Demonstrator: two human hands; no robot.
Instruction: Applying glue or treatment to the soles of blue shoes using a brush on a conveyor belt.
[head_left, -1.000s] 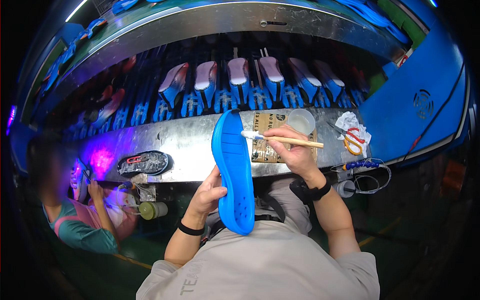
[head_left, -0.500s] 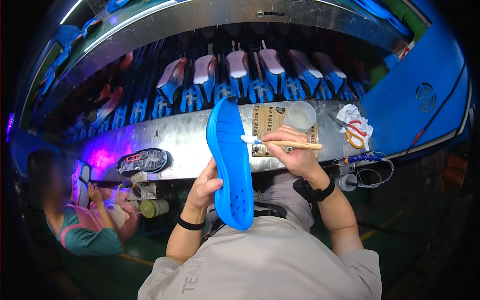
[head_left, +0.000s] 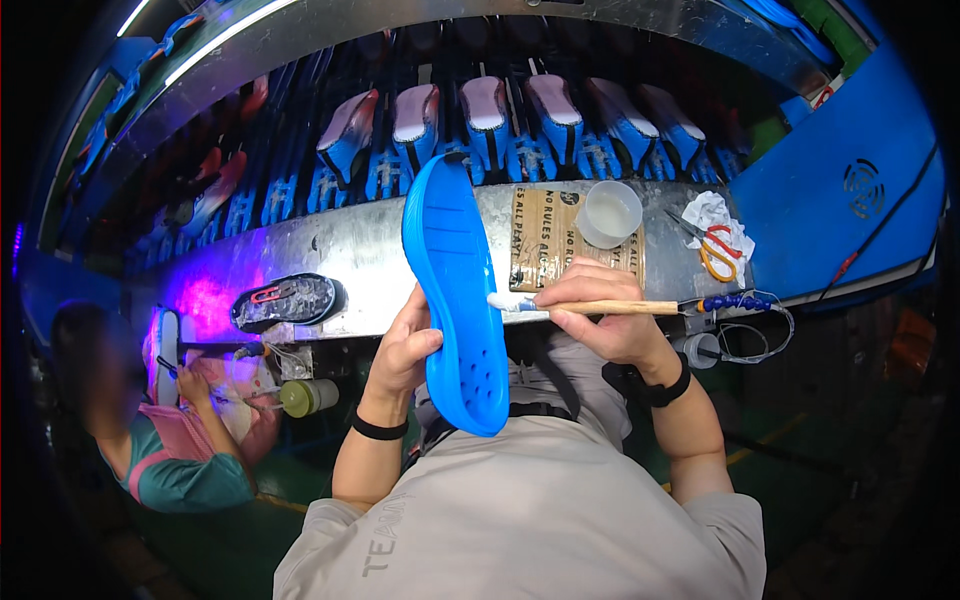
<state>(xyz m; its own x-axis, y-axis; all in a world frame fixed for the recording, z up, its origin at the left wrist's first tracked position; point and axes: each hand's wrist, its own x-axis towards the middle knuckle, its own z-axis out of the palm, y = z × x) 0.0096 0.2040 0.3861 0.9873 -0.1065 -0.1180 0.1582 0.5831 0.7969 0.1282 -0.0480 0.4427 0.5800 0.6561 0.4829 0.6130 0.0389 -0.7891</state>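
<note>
Blue sole (head_left: 458, 310): held up in front of you, hollow side showing, holed end nearest your body, other end over the bench (head_left: 375, 250).
Your left hand (head_left: 402, 348): fingers clamped on the sole's left edge, thumb on the outer wall, other fingertips hidden behind.
Your right hand (head_left: 607, 318): fingers closed around the brush, thumb below the handle.
Brush (head_left: 640, 307): wooden handle lying roughly level, whitish bristles at the sole's right rim; can't tell if you're pressing.
Cup (head_left: 612, 212): translucent, pale contents, on taped brown cardboard (head_left: 537, 255) beyond your right hand.
Scissors (head_left: 716, 262): orange-and-red handles, against crumpled white paper (head_left: 712, 210), right end of bench.
Dark shoe-shaped piece (head_left: 287, 302): on bench, left of your sole.
Shoe uppers (head_left: 487, 115): row behind bench, bottoms up.
Co-worker (head_left: 190, 465): seated at your left.
</note>
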